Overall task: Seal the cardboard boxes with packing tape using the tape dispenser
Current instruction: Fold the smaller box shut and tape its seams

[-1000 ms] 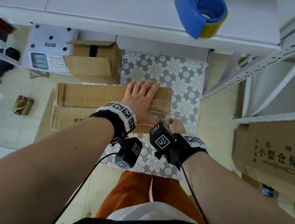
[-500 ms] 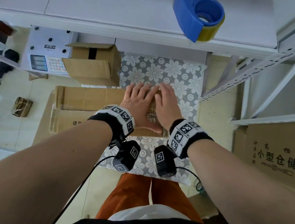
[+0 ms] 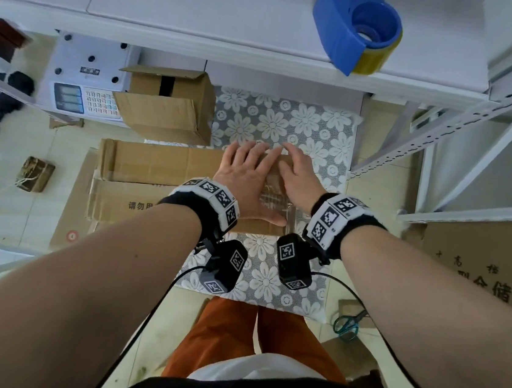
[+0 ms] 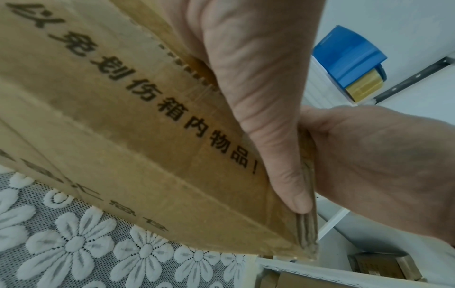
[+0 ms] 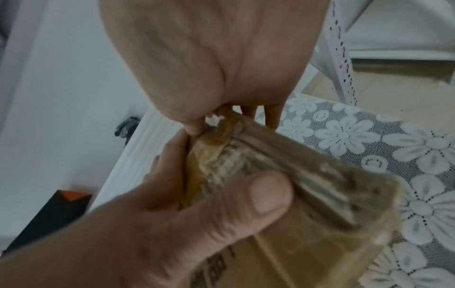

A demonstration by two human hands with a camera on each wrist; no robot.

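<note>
Cardboard box [image 3: 162, 167], folded flat, lies across the flower-patterned bench [image 3: 316, 130]. Left hand [image 3: 243, 182] and right hand [image 3: 297, 179] press palm-down side by side on its taped right end, fingers straight and slightly spread, pinching nothing. Blue tape dispenser [image 3: 353, 26] sits well apart on the white shelf [image 3: 206, 3] above.

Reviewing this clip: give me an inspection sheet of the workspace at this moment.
Surface: floral lace cloth over a small table.
Job's things: flat cardboard box, taped at its right end; blue tape dispenser on the white shelf above, untouched.
Clutter: open carton, scale, scissors on the floor.
Grippers: left hand and right hand press flat on the taped end.
Cables: black wrist-camera leads.
Surroundings: white metal shelving.
</note>
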